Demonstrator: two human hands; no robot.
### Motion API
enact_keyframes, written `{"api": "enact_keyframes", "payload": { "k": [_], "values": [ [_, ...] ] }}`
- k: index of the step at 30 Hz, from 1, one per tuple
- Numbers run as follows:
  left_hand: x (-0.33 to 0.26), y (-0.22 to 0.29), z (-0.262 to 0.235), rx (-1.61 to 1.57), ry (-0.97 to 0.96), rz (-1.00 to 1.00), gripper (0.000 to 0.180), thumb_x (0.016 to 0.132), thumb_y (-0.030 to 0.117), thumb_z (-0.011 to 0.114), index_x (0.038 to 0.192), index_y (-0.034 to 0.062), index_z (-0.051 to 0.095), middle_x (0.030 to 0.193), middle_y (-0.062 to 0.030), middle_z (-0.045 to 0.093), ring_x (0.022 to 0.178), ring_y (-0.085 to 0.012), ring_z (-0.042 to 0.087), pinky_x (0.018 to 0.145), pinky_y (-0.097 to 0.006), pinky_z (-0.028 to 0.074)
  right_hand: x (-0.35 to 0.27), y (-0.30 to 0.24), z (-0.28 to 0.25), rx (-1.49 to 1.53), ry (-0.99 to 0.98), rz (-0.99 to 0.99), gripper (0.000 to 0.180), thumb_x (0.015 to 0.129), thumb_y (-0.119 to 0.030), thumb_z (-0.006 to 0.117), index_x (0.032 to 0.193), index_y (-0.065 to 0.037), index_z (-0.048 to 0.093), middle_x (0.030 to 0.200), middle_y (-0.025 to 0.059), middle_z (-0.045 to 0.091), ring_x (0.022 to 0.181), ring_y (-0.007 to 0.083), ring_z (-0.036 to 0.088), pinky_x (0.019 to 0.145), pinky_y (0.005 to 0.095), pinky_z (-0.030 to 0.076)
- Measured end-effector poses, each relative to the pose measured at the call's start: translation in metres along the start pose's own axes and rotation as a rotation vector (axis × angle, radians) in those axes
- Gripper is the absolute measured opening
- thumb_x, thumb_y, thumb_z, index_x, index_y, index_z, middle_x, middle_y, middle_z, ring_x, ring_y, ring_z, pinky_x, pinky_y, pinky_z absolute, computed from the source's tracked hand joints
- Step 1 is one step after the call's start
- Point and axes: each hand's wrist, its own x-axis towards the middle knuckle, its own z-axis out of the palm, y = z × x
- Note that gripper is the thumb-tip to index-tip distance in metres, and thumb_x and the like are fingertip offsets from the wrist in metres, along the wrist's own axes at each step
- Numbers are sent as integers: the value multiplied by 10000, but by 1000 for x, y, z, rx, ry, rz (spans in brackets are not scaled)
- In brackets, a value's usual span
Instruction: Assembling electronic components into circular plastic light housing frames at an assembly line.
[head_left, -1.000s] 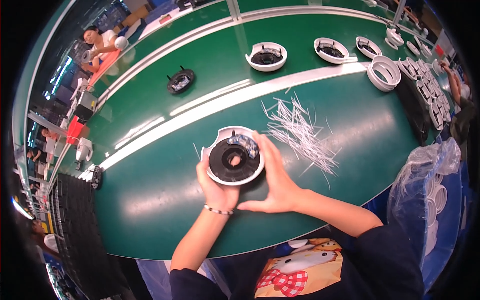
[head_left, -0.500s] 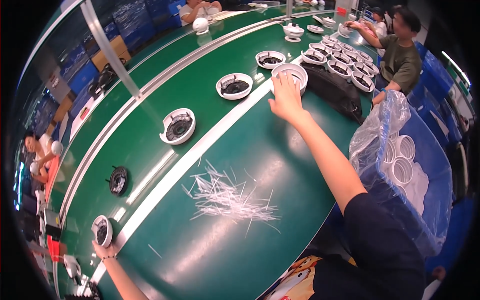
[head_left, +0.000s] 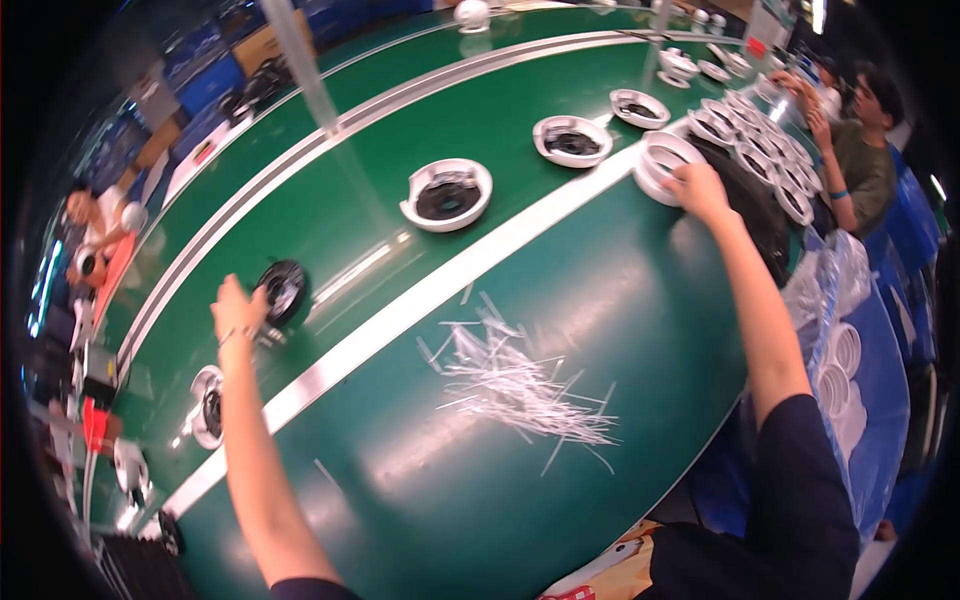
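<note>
My left hand (head_left: pixel 238 308) reaches over the belt with its fingers apart, at the left edge of a round black plastic part (head_left: pixel 283 290). Whether it touches that part I cannot tell. Beside my left forearm, a white round housing with a black insert (head_left: pixel 207 405) stands tilted on the belt, partly hidden by the arm. At the right, my right hand (head_left: pixel 702 190) grips the rim of a stack of white plastic rings (head_left: pixel 660 168) at the table's far edge. A loose pile of thin clear strips (head_left: pixel 525 385) lies on the green table (head_left: pixel 420 520) between my arms.
White housings with black inserts (head_left: pixel 447 195) stand along the green belt (head_left: pixel 370 260), behind a metal rail (head_left: pixel 400 310). A black bag (head_left: pixel 745 210) and several white housings (head_left: pixel 775 155) lie right. A blue bin (head_left: pixel 880 400) holds white rings. Other people (head_left: pixel 865 160) work nearby.
My left hand has let go of the white housing and moved up and right to the black part. My right hand now grips the ring stack's near right rim. The view has turned left.
</note>
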Motion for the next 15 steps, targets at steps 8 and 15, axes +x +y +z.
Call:
{"api": "enact_keyframes", "payload": {
  "k": [8,15],
  "values": [
    [-8,-6,10,-583,-55,-328,545,603,213,673,1089,19,521,1012,-172,577,865,-249,596,764,-316,479,-34,-163,-91,408,354,-398,117,722,-117,617,659,-20,603,559,92,555,480,183,531,451,278,377],
    [-154,32,-31,-1572,-152,-364,279,761,-64,482,1032,-7,447,955,-103,550,849,-178,565,679,-300,515,-198,-298,-84,679,-198,-1277,135,695,-100,580,623,-40,483,621,53,518,452,131,489,385,262,422]
  ]
}}
